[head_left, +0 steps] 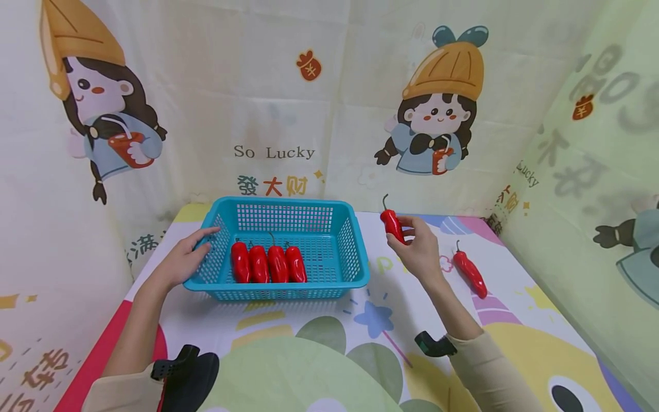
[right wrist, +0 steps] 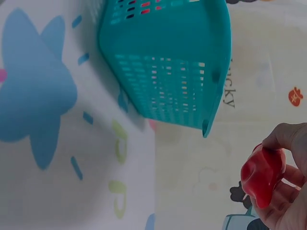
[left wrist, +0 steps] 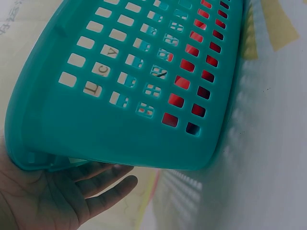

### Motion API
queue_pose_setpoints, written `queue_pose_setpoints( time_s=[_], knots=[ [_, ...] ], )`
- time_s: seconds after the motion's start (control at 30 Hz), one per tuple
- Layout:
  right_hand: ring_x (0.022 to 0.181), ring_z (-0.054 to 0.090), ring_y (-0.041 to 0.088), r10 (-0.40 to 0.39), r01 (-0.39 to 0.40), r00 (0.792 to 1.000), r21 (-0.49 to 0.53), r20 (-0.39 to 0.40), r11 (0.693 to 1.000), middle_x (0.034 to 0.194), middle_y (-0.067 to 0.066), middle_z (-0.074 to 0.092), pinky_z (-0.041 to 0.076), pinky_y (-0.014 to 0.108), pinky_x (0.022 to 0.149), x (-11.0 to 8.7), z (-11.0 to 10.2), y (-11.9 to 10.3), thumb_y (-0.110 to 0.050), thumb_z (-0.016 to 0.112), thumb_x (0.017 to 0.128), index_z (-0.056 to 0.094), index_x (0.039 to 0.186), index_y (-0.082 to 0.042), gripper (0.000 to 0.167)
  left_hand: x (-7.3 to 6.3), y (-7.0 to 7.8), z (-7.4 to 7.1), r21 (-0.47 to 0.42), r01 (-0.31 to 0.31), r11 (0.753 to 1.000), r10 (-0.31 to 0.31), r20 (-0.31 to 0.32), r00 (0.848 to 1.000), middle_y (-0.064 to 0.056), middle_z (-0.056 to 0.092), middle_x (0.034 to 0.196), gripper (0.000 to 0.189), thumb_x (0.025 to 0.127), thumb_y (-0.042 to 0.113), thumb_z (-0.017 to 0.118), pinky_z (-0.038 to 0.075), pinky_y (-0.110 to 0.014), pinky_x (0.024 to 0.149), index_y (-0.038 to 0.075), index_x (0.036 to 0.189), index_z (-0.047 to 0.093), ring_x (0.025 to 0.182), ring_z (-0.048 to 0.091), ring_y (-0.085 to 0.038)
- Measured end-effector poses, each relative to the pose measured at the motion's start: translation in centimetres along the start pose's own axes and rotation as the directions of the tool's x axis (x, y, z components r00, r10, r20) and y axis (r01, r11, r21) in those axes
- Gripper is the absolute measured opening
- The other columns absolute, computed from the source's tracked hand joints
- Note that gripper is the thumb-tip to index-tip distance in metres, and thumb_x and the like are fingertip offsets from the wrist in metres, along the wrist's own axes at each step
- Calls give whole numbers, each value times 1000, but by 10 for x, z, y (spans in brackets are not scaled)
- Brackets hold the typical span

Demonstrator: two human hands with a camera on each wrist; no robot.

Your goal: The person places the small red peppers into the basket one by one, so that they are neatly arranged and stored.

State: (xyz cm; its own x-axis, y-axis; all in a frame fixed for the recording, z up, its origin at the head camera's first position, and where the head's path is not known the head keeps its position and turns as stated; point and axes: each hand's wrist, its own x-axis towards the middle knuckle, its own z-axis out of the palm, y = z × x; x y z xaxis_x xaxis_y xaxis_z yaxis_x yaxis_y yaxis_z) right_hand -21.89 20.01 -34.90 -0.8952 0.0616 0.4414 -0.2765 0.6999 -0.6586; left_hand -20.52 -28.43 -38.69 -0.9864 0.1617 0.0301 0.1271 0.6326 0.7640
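A blue-green plastic basket (head_left: 329, 286) stands on the table with several red peppers (head_left: 278, 264) side by side inside. My left hand (head_left: 185, 260) grips its left rim, with fingers reaching over the edge. In the left wrist view, other fingers of the left hand (left wrist: 62, 196) extend down outside the end wall. To the right of the basket, my right hand (head_left: 417, 246) pinches a red pepper (head_left: 392, 225) above the table, stem pointing up. That same pepper (right wrist: 263, 175) shows between thumb and fingers in the right wrist view. Another red pepper (head_left: 470, 272) lies on the table farther right.
A printed cloth (head_left: 288, 355) with cartoon patterns covers the table. Pale printed curtains (head_left: 350, 114) hang behind it and at both sides. A black device (head_left: 190, 372) is strapped near the left wrist and another dark one (head_left: 435, 344) near the right.
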Motion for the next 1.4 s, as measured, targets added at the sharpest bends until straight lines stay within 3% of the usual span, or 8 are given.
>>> queue_pose_setpoints(
  time_s=[1.4],
  knots=[
    [109, 64, 29, -67, 44, 992, 210, 103, 977, 131, 11, 63, 62, 45, 83, 4, 41, -64, -16, 85, 83, 55, 138, -8, 63, 1, 1, -1, 18, 1, 1000, -1, 4, 1000, -35, 23, 160, 55, 111, 24, 37, 51, -69, 93, 8, 162, 26, 138, 28, -58]
  ],
)
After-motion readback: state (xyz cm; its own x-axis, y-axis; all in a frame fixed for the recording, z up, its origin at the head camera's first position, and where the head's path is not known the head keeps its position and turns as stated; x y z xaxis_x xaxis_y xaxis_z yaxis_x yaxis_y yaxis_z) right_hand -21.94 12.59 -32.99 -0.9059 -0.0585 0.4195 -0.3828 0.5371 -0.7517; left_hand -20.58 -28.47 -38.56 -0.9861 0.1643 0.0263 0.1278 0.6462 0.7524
